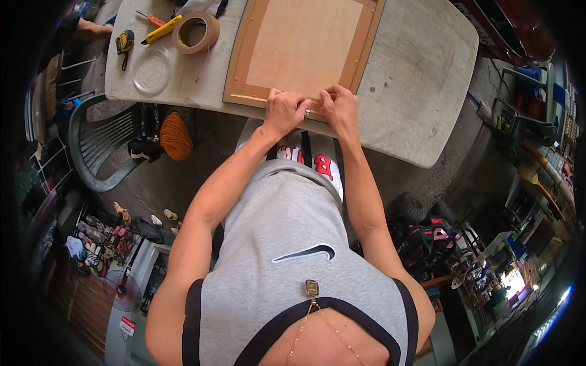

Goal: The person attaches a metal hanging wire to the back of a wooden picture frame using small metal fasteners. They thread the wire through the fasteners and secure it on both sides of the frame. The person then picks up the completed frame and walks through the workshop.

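A picture frame point(303, 46) lies on the table with its back up: a pale wooden panel bordered by brown tape-like strips. Both of my hands meet at its near edge. My left hand point(284, 111) rests there with curled fingers, the thumb pointing right. Beside it my right hand point(339, 108) is closed in a pinch on the same edge. What the fingertips grip is too small to make out. A small shiny metal piece point(307, 113) shows by my left thumb; I cannot tell whether it is a ring or a fitting.
On the table point(415, 79), left of the frame, are a roll of brown tape point(209, 33), a yellow utility knife point(163, 29), an orange-handled screwdriver point(156, 21), a tape measure point(124, 41) and a clear round dish point(152, 71). A green plastic chair point(91, 143) stands at the left.
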A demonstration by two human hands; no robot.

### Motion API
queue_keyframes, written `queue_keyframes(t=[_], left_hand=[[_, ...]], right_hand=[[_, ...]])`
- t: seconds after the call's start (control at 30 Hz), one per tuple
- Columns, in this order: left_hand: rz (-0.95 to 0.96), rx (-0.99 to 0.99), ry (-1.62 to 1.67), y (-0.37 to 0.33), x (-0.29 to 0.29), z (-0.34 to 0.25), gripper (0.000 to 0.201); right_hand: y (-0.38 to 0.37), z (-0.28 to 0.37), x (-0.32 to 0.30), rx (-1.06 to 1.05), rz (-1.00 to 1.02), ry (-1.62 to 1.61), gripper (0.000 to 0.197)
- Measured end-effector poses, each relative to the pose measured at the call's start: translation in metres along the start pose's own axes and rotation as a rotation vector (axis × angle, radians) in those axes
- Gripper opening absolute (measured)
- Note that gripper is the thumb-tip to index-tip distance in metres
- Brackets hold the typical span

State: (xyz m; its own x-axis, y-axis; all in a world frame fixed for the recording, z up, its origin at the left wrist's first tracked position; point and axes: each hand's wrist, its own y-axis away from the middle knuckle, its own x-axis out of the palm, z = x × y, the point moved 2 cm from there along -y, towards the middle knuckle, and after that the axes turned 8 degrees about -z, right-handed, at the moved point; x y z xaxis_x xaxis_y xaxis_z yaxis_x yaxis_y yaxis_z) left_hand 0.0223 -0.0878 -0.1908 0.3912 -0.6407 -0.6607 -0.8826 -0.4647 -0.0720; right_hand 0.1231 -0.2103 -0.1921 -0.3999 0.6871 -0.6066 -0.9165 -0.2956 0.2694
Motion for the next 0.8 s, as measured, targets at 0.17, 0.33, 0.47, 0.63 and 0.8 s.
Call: queue_keyframes(t=[0.17, 0.33, 0.47, 0.63, 0.8], left_hand=[[-0.022, -0.102, 0.042, -0.009, 0.0, 0.005, 0.015], [-0.042, -0.051, 0.007, -0.015, 0.001, 0.004, 0.018], [0.026, -0.108, 0.06, -0.018, -0.002, 0.006, 0.014], [0.206, -0.247, 0.112, -0.017, -0.012, 0.02, 0.014], [0.282, -0.282, 0.252, -0.008, -0.01, 0.028, 0.017]], right_hand=[[-0.007, 0.002, 0.011, -0.004, 0.119, 0.027, 0.02], [-0.02, -0.004, 0.011, 0.282, 0.445, -0.136, 0.022], [-0.024, -0.008, 0.006, 0.353, 0.542, -0.312, 0.02], [0.003, -0.011, 0.004, 0.357, 0.171, -0.625, 0.014], [0.028, -0.003, 0.003, -0.354, 0.167, -0.248, 0.011]])
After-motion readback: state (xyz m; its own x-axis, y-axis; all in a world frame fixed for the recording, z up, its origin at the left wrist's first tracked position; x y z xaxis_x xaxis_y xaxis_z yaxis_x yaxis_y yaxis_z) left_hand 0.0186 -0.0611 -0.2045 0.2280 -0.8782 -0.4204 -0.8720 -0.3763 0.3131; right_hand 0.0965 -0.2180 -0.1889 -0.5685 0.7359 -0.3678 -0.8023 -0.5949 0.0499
